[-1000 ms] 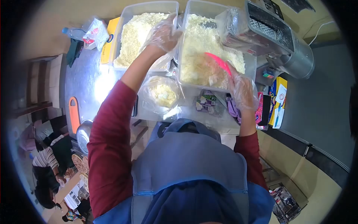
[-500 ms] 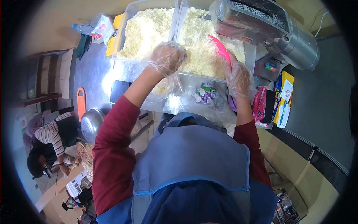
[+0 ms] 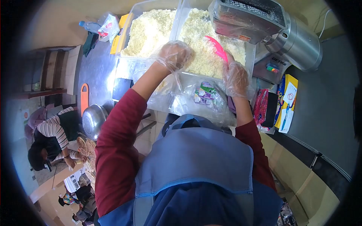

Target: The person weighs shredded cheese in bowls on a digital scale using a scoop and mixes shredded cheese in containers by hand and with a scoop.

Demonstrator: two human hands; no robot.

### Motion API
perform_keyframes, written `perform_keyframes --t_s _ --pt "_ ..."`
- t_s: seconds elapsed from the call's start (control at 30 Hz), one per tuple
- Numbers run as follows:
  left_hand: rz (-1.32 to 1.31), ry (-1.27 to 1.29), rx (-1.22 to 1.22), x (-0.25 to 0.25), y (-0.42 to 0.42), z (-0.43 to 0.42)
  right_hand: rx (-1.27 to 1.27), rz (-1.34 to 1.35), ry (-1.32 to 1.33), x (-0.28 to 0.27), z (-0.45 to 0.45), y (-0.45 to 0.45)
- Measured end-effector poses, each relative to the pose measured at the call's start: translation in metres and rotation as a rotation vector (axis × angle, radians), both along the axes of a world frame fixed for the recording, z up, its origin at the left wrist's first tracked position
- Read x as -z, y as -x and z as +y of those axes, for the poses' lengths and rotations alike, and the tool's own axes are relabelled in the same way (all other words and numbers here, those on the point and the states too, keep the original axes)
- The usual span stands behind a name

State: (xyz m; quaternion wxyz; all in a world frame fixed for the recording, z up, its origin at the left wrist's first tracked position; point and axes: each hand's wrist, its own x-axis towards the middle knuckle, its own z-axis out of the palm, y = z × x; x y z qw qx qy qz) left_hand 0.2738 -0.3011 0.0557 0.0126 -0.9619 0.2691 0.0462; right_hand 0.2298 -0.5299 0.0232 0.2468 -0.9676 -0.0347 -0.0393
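Your right hand [image 3: 236, 79], gloved in clear plastic, holds a bright-pink curved plastic tool [image 3: 217, 47] over pale-yellow grated crumbs [image 3: 196, 41] in the clear rectangular plastic tub [image 3: 250, 56] ahead of both hands. Your left hand [image 3: 174, 55], gloved alike, is at that tub's near-left corner; whether it grips cannot be determined.

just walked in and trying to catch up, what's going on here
A person in clear plastic gloves is working at two tubs of pale, crumbly material. The right hand holds a pink tool over the right tub. The left hand is at that tub's near left corner; its grip is unclear. The left tub stands alongside, and a machine overhangs the right one.
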Motion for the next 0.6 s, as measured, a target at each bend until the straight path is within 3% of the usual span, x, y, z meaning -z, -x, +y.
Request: perform_keyframes --t_s 0.03,0.1,0.2,0.27,0.33,0.43,0.5,0.6 --pt "-0.004 -0.001 -0.001 -0.002 0.001 0.000 -0.006 0.003 -0.001 0.002 -0.001 -0.001" --pt "0.108 0.242 -0.129 -0.005 0.003 0.001 -0.014 0.006 -0.002 0.003 -0.002 -0.001" --pt "0.039 0.232 -0.177 -0.014 0.007 0.010 -0.048 -0.029 -0.016 0.003 -0.008 -0.003" --pt "0.011 0.242 -0.185 -0.032 0.020 0.020 -0.101 -0.070 0.109 0.001 -0.019 -0.006" --pt "-0.014 0.253 -0.196 -0.052 0.039 0.034 -0.085 -0.065 0.153 -0.026 -0.030 -0.003" --pt "0.042 0.108 -0.264 -0.068 0.066 0.057 -0.042 -0.093 0.215 -0.031 -0.039 0.001" --pt "0.160 0.119 -0.380 -0.068 0.081 0.067 -0.112 0.157 0.358 -0.034 -0.037 0.003" --pt "0.161 0.037 -0.445 -0.056 0.097 0.077 -0.148 0.045 0.172 -0.035 -0.012 -0.001"
